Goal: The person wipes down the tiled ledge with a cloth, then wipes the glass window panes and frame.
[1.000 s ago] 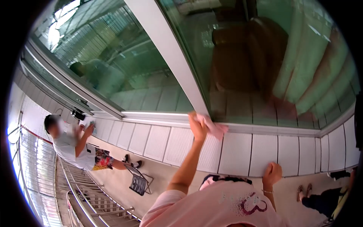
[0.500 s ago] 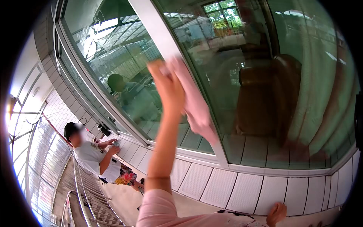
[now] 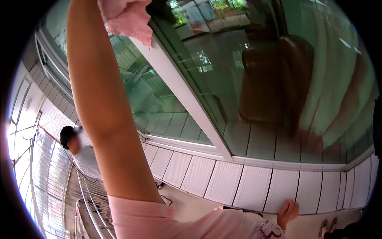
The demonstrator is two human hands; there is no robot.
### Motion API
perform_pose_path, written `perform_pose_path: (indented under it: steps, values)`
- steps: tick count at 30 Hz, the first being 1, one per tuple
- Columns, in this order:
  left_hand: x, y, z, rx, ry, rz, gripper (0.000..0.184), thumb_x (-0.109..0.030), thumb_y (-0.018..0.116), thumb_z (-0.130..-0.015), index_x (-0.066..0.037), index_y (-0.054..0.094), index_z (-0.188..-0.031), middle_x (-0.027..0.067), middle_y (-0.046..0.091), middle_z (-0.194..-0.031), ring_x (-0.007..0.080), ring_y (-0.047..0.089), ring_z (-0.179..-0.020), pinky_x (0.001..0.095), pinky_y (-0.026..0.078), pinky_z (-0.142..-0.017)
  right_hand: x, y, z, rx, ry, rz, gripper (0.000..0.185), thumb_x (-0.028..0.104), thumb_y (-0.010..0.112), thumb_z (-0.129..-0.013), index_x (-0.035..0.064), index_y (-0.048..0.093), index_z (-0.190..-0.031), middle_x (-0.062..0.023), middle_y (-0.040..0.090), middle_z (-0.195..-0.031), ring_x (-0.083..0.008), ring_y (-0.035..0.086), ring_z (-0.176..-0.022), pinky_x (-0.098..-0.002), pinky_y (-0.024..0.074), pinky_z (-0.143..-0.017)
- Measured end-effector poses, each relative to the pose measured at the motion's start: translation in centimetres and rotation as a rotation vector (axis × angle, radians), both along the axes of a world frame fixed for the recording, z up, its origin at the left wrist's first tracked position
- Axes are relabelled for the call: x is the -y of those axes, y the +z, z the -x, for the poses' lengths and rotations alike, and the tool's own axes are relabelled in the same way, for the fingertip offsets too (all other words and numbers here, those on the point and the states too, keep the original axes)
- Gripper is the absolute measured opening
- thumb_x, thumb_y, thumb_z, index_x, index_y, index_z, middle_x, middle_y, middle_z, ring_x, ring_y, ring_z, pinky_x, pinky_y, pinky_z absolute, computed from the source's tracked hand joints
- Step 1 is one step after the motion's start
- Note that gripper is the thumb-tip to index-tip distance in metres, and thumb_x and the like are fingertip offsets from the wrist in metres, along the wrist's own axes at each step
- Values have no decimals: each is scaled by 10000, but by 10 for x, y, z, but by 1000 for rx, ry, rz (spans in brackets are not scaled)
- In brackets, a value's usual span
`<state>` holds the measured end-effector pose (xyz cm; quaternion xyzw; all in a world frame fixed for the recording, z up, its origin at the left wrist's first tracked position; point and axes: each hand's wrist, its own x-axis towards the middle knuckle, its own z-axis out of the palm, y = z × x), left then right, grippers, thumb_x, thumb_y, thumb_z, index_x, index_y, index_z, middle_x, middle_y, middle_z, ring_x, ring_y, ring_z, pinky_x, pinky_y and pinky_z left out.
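My left arm is raised to the upper left, and my left hand runs past the top edge of the head view. Beside the wrist hangs a crumpled pink cloth (image 3: 129, 20), overlapping the top of the pale window frame (image 3: 175, 75); the fingers on it are out of sight. Low on the right, my right hand (image 3: 288, 211) rests against the front edge of the white tiled ledge (image 3: 252, 185), fingers loosely bent and nothing seen in them. Behind the frame stands the large glass pane (image 3: 207, 87), full of reflections.
To the left, a person in a white shirt and dark cap (image 3: 85, 157) is partly hidden by my arm. A metal railing (image 3: 85, 195) runs at the lower left. Behind the glass are a brown leather sofa (image 3: 262, 87) and a pale curtain (image 3: 338, 91).
My left hand has moved up and out of the picture with the pink cloth. The view has shifted, and my right hand stays at the ledge.
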<state>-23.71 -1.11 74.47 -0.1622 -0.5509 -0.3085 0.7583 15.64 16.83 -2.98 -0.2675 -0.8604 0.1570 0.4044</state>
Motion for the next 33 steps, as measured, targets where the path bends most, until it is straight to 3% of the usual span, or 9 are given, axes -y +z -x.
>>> perform_pose_path:
  steps: [7,9,10,12,17,18,19,25,33]
  values:
    - [-7,-144,36,12,-53,99,680,-436,710,-891,-100,522,-1451,246,623,-1324,412,643,-1166,431,543,-893,-26,-5,13,-74,14,-36,129,83,561,-951,22,642,-871,-118,587,-734,-325,512,-622,-431,380,-564]
    - [18,-204,53,-194,-354,452,336,-117,664,-929,50,466,-1144,163,622,-1131,228,662,-969,342,569,-867,-28,-6,16,-63,18,-25,128,84,564,-951,24,643,-870,-116,583,-727,-320,507,-614,-428,376,-559]
    - [-18,-267,9,-76,-365,456,377,-205,603,-988,85,428,-1153,197,477,-1095,331,551,-1072,444,413,-957,-29,-6,16,-78,24,-28,127,85,567,-951,26,644,-869,-114,580,-719,-316,502,-606,-425,373,-554]
    - [-13,-328,17,-69,-317,431,418,-162,615,-988,90,370,-1215,171,414,-1096,283,519,-1009,455,406,-908,-32,-7,18,-60,20,-18,128,86,567,-950,29,645,-866,-113,577,-714,-312,499,-604,-422,369,-551]
    - [-26,-473,-18,112,-117,427,584,-115,597,-971,100,287,-1417,247,398,-1308,403,413,-1236,531,305,-1052,-33,-5,16,-54,19,-19,118,77,566,-935,33,645,-859,-107,569,-706,-303,491,-597,-407,359,-543]
    - [-31,-505,-23,223,-116,328,568,-249,512,-1037,74,264,-1433,239,405,-1293,377,427,-1277,549,393,-999,-34,-5,16,-39,27,0,114,76,564,-935,29,638,-863,-113,555,-712,-311,489,-610,-417,358,-550]
    - [-27,-531,-28,213,-11,429,528,-176,525,-1012,60,268,-1408,226,398,-1247,414,409,-1258,609,275,-1084,-34,-6,15,-24,36,19,109,75,561,-934,25,632,-867,-119,542,-718,-318,487,-623,-427,357,-558]
    - [0,-690,-26,491,-296,472,433,-15,664,-733,17,417,-1087,211,470,-1130,406,380,-1089,575,307,-984,-36,-11,21,-25,21,-45,91,52,556,-893,37,633,-846,-106,530,-686,-307,466,-592,-418,333,-538]
    - [3,-774,-49,725,-308,488,529,-83,732,-784,-26,407,-1197,291,477,-1141,452,491,-1011,549,450,-826,-32,-12,23,-12,7,-35,92,67,561,-902,46,632,-848,-103,532,-701,-311,485,-607,-417,357,-549]
